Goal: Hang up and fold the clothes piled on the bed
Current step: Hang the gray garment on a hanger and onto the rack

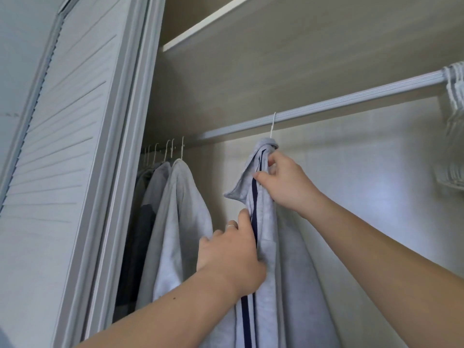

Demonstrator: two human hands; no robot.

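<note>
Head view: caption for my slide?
Left hand and right hand hold a grey navy-striped garment hung by its hanger on the closet rail.

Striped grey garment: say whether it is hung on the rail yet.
Hung. The white hook above the striped garment loops over the rail; left hand and right hand hold its fabric.

From my feed, a louvred door (62,146) fills the left side, its pale slats slanting, with a plain pale frame (130,121) along its right edge. Inside the wardrobe I see a white-edged shelf (200,28) crossing the top. Below it, a ribbed grey rail (339,101) runs from the left side towards the right edge. The back wall (364,184) behind the rail is pale. The panel (276,59) above the rail is beige and finely grained.
</note>
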